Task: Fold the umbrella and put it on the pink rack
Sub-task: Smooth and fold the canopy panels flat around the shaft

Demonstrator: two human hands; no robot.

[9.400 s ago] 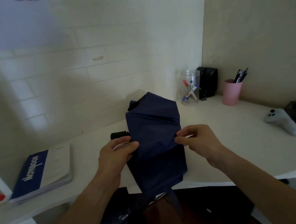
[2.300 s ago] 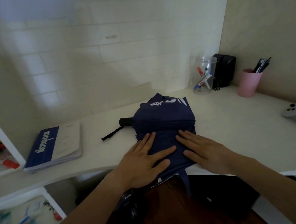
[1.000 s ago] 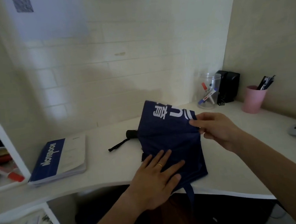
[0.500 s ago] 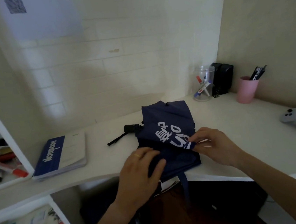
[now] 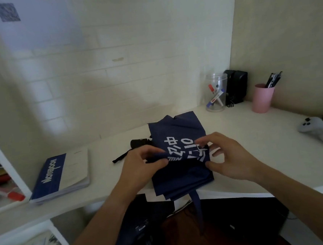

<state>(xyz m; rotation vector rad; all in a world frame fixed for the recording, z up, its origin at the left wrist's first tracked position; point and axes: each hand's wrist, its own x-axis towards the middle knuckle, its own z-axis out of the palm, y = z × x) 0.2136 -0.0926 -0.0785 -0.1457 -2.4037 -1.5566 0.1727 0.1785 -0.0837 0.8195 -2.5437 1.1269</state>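
This looked like a home study corner or small office. A white desk (image 5: pixel 258 142) ran along a pale painted-brick wall (image 5: pixel 128 46) into a corner. On it lay a blue-and-white notebook (image 5: pixel 62 174), a clear jar of markers (image 5: pixel 215 93), a pink cup of pens (image 5: pixel 263 97), a small black speaker (image 5: pixel 236 85) and a white game controller (image 5: pixel 317 130). At the left, white shelves (image 5: pixel 1 179) held more markers and stationery, and papers were pinned on the wall above.
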